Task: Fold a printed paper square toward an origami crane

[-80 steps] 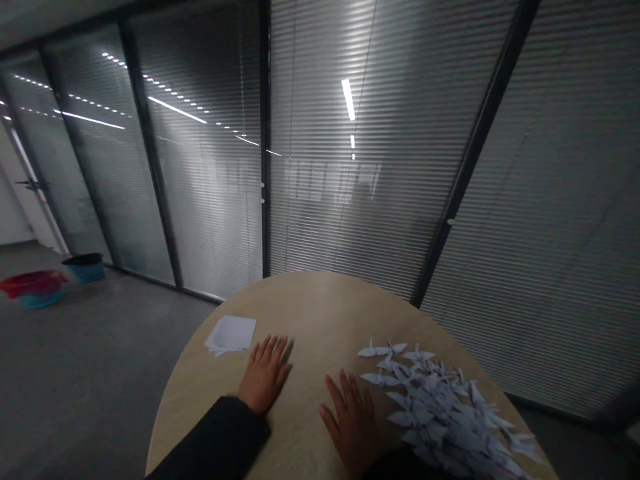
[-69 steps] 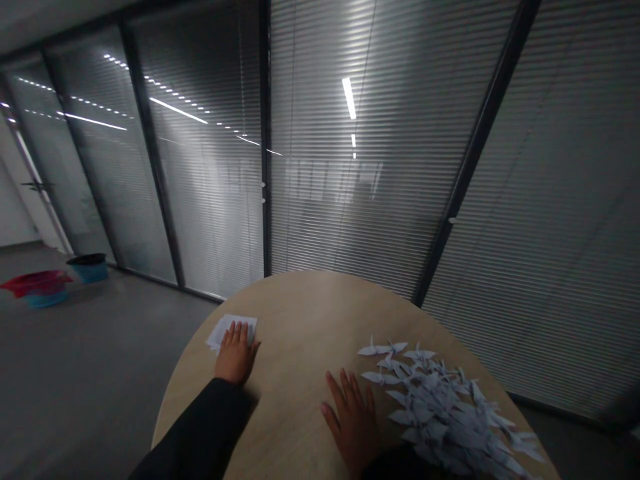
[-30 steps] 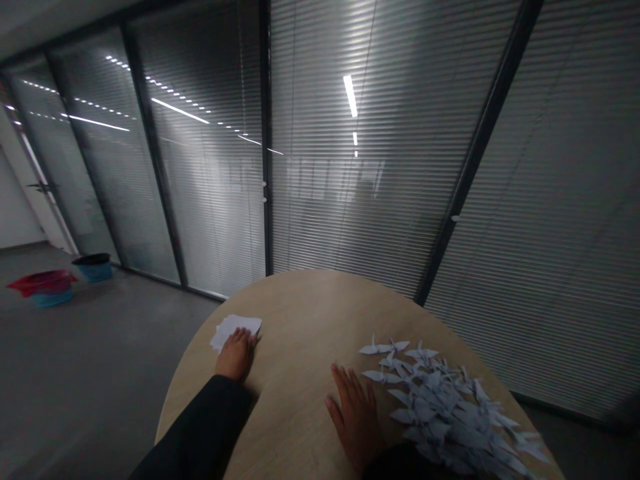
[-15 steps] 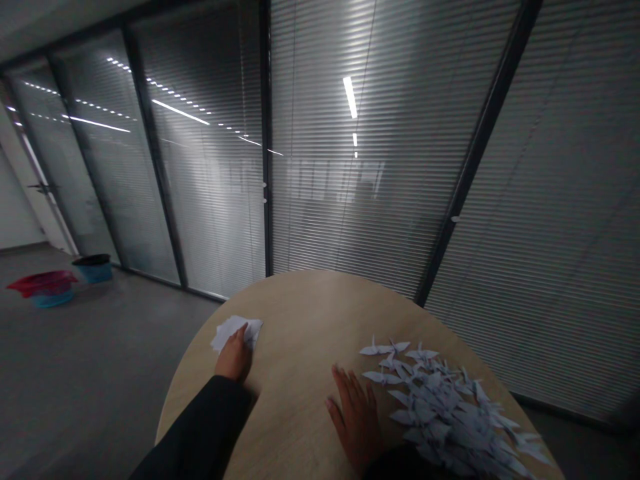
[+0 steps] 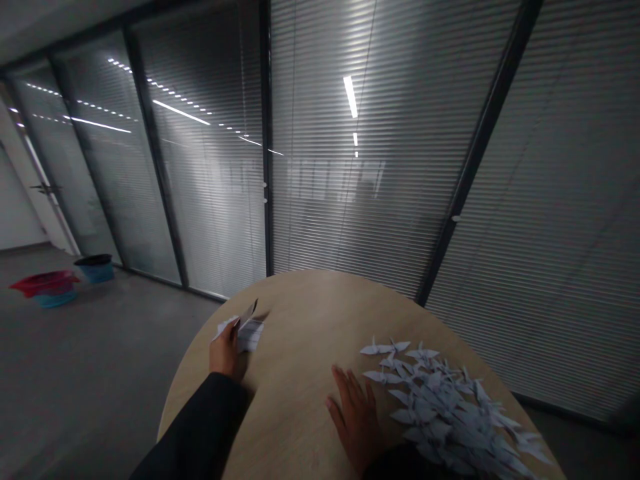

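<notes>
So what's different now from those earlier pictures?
The left hand moved left, from bare table to the paper stack. Its grip has taken hold of some paper and tilted it up; I can't tell how many sheets. The right hand and the pile of folded paper birds stayed about where they were.

Left hand (image 5: 225,350) pinching a sheet (image 5: 249,311) above papers (image 5: 249,339)

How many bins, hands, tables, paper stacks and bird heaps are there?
Bins: 2 (red-topped bin, black-topped bin)
Hands: 2 (left hand, right hand)
Round table: 1
Paper stack: 1
Paper bird heap: 1
Total: 7
Single birds overlap too much to count.
</notes>
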Demonstrator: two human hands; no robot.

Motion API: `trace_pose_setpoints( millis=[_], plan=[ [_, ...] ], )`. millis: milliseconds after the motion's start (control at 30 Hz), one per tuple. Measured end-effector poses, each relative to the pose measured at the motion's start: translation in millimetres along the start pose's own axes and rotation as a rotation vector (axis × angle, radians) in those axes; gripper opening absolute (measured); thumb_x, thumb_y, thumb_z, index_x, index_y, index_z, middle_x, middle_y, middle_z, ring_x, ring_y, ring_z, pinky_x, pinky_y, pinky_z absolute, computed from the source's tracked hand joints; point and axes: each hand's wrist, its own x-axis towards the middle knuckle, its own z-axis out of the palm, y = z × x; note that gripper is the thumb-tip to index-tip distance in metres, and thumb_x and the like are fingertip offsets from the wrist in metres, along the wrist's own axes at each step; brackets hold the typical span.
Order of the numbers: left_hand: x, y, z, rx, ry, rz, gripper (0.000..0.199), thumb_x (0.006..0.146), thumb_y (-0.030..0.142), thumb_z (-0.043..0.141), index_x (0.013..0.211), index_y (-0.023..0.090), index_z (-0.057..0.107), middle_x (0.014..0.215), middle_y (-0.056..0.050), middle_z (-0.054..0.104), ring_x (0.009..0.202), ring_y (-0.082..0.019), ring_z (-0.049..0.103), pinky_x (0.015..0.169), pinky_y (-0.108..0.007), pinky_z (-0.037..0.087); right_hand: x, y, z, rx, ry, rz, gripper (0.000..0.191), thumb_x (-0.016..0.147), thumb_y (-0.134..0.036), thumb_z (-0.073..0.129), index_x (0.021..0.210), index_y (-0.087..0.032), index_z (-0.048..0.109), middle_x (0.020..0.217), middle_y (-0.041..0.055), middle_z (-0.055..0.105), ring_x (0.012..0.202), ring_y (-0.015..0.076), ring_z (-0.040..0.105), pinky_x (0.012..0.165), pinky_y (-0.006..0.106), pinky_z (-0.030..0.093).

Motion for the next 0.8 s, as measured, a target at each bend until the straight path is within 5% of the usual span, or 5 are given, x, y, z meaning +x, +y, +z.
trace_pose_setpoints(
  millis=[100, 300, 500, 667, 800],
  plan=[
    [0.2, 11.3, 4.3, -0.336, 0.031, -0.129, 0.032, 0.083, 0.034, 0.048, 0.102, 0.013, 0.065, 0.103, -0.013, 0.071, 0.101, -0.032, 0.063, 0.084, -0.043, 0.051, 1.5, -2.1, -3.4, 0.017, -0.006, -0.011, 0.048, 0.095, -0.04, 0.035, 0.14, -0.021, 0.04, 0.137, 0.005, 0.053, 0.127, 0.0252, 0.047, 0.108, 0.047, 0.024],
    [-31.3, 56.8, 34.8, -0.84, -0.162, -0.269, 0.05, 0.07, 0.059, 0.059, 0.084, 0.011, 0.065, 0.071, -0.008, 0.071, 0.066, -0.022, 0.067, 0.06, -0.032, 0.055, 9.2, -6.6, -16.0, 0.046, 0.01, 0.021, 0.052, 0.091, -0.031, 0.041, 0.142, -0.02, 0.035, 0.142, 0.0069, 0.047, 0.132, 0.0245, 0.041, 0.109, 0.045, 0.025],
    [-76.8, 108.4, 51.0, -1.429, -0.553, -0.478, 0.04, 0.06, 0.037, 0.08, 0.088, 0.011, 0.068, 0.085, -0.011, 0.075, 0.079, -0.023, 0.07, 0.074, -0.032, 0.055, 18.9, -9.3, -36.0, 0.042, 0.122, -0.072, 0.057, 0.081, -0.017, 0.053, 0.136, -0.028, 0.045, 0.148, 0.0043, 0.039, 0.138, 0.0268, 0.029, 0.112, 0.048, 0.018],
    [-95.1, 132.7, 50.1, -1.563, -0.624, -0.625, 0.033, 0.065, 0.023, 0.08, 0.092, 0.01, 0.069, 0.09, -0.012, 0.075, 0.079, -0.021, 0.071, 0.067, -0.024, 0.057, 21.9, -7.5, -43.6, 0.116, 0.299, -0.212, 0.041, 0.08, -0.008, 0.052, 0.115, -0.028, 0.061, 0.141, 0.0039, 0.048, 0.137, 0.0242, 0.031, 0.114, 0.048, 0.016],
    [-97.0, 135.9, 46.1, -1.585, -0.607, -0.69, 0.022, 0.071, 0.014, 0.072, 0.093, 0.009, 0.068, 0.09, -0.012, 0.075, 0.078, -0.02, 0.071, 0.068, -0.024, 0.058, 22.6, -5.0, -44.3, 0.165, 0.323, -0.23, 0.03, 0.081, -0.01, 0.053, 0.102, -0.029, 0.064, 0.135, 0.0023, 0.054, 0.13, 0.0243, 0.042, 0.115, 0.048, 0.015]
  ],
)
